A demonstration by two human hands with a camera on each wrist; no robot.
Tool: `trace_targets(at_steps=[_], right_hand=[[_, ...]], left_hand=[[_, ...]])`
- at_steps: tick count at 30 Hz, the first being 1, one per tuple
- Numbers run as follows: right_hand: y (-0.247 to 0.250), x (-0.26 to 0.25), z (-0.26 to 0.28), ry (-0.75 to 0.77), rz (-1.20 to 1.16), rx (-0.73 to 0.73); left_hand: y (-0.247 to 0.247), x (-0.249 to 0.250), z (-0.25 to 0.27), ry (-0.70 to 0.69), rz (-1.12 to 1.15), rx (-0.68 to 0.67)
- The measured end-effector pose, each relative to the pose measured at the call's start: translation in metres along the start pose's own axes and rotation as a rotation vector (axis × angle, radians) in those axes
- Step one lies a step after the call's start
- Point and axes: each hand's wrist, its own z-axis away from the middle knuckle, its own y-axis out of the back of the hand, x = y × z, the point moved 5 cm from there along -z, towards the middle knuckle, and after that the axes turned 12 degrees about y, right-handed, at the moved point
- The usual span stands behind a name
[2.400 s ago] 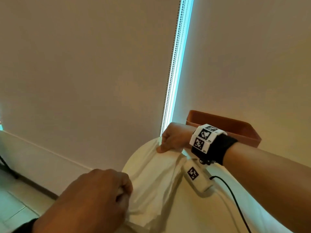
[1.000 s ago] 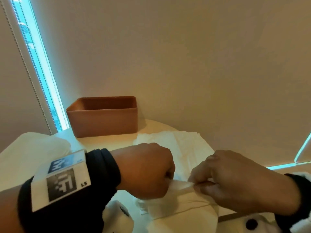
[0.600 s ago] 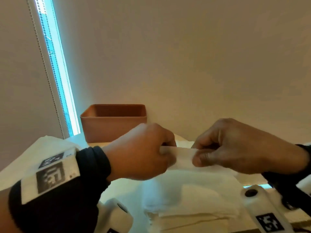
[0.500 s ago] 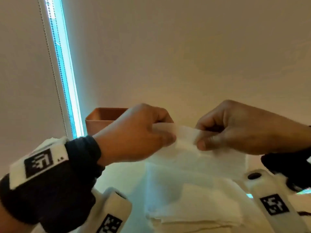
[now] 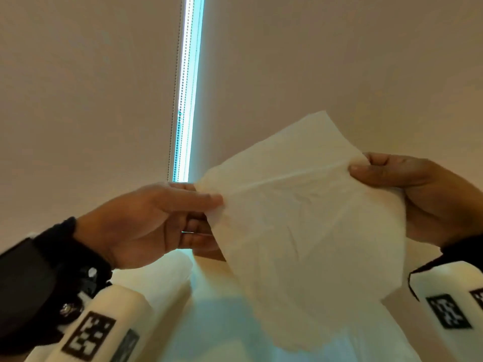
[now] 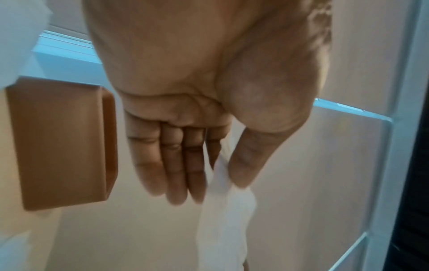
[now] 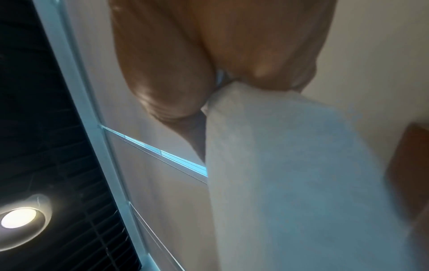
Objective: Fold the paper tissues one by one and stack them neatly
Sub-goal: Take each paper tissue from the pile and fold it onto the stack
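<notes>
A white paper tissue [image 5: 300, 226] hangs spread out in the air between both hands, with a crease running across its upper part. My left hand [image 5: 209, 205] pinches its left edge between thumb and straight fingers; the same pinch shows in the left wrist view, tissue [image 6: 223, 220] trailing below the left hand [image 6: 220, 176]. My right hand [image 5: 358, 165] pinches the tissue's upper right corner. In the right wrist view the tissue [image 7: 290, 183] drapes down from the right hand [image 7: 216, 95]. More white tissues [image 5: 162, 278] lie on the table below, at the left.
A terracotta box [image 6: 62, 146] stands on the table to the left of my left hand, and a blurred part of the box [image 7: 410, 174] shows in the right wrist view. Beige roller blinds [image 5: 91, 100] with a bright gap fill the background.
Both hands have lifted the tissue off the pile and moved apart, opening it from a narrow folded strip into a spread sheet held up in the air.
</notes>
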Motion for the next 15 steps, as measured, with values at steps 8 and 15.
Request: trace_targets(at_steps=[8, 15], right_hand=[[-0.039, 0.050, -0.021, -0.047, -0.077, 0.071], [-0.062, 0.068, -0.025, -0.057, -0.109, -0.055]], left_hand=[[0.012, -0.013, 0.031, -0.031, 0.030, 0.239], [0.041, -0.004, 0.059, -0.169, 0.062, 0.547]])
